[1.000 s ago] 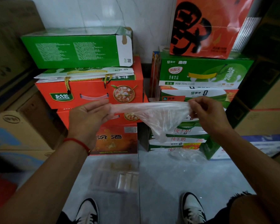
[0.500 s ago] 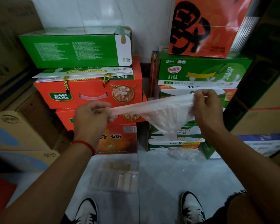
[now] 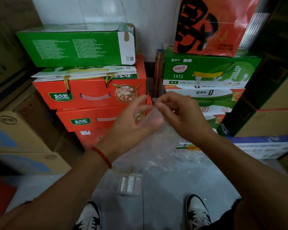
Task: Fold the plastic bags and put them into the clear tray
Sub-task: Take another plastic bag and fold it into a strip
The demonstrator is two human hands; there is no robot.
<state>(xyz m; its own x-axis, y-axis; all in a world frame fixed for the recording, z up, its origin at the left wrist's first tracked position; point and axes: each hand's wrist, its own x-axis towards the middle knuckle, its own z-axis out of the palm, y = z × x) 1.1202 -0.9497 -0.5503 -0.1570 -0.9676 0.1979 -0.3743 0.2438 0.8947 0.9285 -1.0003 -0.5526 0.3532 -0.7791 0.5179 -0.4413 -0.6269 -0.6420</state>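
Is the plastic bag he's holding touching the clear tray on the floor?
Apart. In the head view the plastic bag hangs from the right hand up by the boxes, while the clear tray lies on the floor far below it.

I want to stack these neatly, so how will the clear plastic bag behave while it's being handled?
Probably very floppy: the plastic bag hangs limp below the right hand, which pinches its top edge. Likely very light, since a fingertip pinch holds it up. It may spring open after folding, judging by the crumpled bags on the floor.
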